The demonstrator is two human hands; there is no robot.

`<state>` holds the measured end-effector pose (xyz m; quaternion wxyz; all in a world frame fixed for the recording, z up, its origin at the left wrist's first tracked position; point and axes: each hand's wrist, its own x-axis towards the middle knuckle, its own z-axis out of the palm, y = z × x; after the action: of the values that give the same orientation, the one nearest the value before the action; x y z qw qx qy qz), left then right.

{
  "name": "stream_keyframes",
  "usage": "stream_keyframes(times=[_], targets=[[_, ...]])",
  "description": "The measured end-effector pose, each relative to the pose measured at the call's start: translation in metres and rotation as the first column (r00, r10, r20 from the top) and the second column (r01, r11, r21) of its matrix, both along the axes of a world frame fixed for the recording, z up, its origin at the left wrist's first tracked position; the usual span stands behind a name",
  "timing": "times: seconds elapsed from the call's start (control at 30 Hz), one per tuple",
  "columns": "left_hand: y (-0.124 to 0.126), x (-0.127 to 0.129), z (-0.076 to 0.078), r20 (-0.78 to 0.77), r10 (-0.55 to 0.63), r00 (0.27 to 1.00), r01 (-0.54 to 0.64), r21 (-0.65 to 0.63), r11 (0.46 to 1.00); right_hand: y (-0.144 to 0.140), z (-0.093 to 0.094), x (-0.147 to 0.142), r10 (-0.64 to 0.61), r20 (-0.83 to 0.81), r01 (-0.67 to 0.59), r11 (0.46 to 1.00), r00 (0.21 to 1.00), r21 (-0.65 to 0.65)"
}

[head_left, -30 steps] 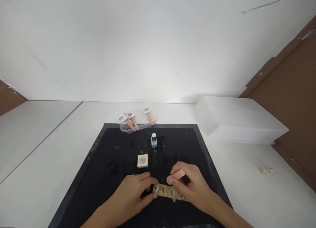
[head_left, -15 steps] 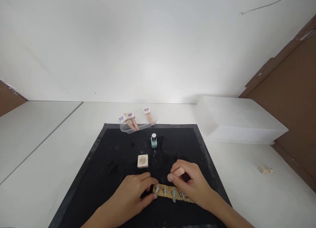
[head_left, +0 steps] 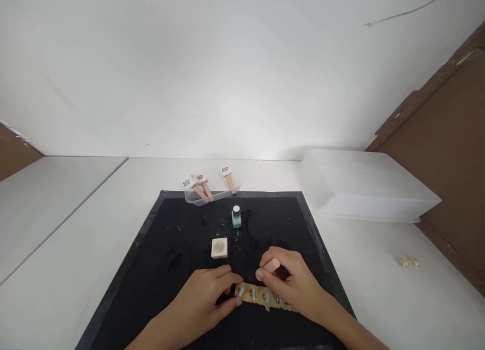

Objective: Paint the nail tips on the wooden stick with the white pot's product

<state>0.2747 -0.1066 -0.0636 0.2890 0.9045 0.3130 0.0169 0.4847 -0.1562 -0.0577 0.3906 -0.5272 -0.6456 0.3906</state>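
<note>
Moved: right hand [head_left: 293, 284] lower & a bit closer to the strip vs earlier; left hand unchanged.
Strip [head_left: 257, 295]: tan, w/ clear nail tips, lower centre on black mat [head_left: 159, 259].
Left hand [head_left: 206, 294]: fingers pinch the strip's left end.
Right fingers [head_left: 270, 267]: curled narrow over the strip; hold – can't tell.
Above: square block [head_left: 219, 248], teal bottle [head_left: 236, 216].

A nail-craft workbench — black mat [head_left: 170, 259], polish bottle [head_left: 236, 217], false-nail strip [head_left: 257, 294] — on white tables [head_left: 379, 289].
</note>
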Motion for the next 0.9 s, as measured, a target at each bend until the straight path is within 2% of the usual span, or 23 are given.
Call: stream_keyframes(times=[0.13,0.33,0.5,0.63,0.8,0.9], targets=[[0.0004,-0.0007,-0.0015,0.0,-0.004,1.0,0.004,-0.002,1.0,-0.001,-0.0011,0.0002,-0.019,-0.047,0.021,0.999,0.999,0.024],[0.001,0.0004,-0.001,-0.002,-0.004,1.0,0.004,-0.008,1.0,-0.0016,0.003,-0.0004,0.124,-0.071,-0.126,0.992,0.99,-0.014],[0.0,0.0002,-0.0012,-0.003,0.0,1.0,-0.001,-0.004,1.0,-0.0001,0.0,0.0001,0.044,-0.004,-0.044,0.999,0.999,-0.011],[-0.0001,-0.0009,-0.003,0.002,-0.003,1.0,0.003,-0.002,1.0,-0.0003,-0.0004,0.001,-0.003,-0.036,0.003,1.0,0.999,0.005],[-0.0002,-0.0016,-0.0038,0.009,0.002,1.0,-0.002,-0.012,1.0,-0.0026,0.0038,-0.0002,0.117,-0.065,-0.117,0.993,0.991,-0.007],[-0.0005,-0.0012,-0.0035,0.008,0.003,1.0,-0.003,-0.013,1.0,-0.0032,0.0035,-0.0009,0.12,-0.033,-0.121,0.991,0.992,-0.05]])
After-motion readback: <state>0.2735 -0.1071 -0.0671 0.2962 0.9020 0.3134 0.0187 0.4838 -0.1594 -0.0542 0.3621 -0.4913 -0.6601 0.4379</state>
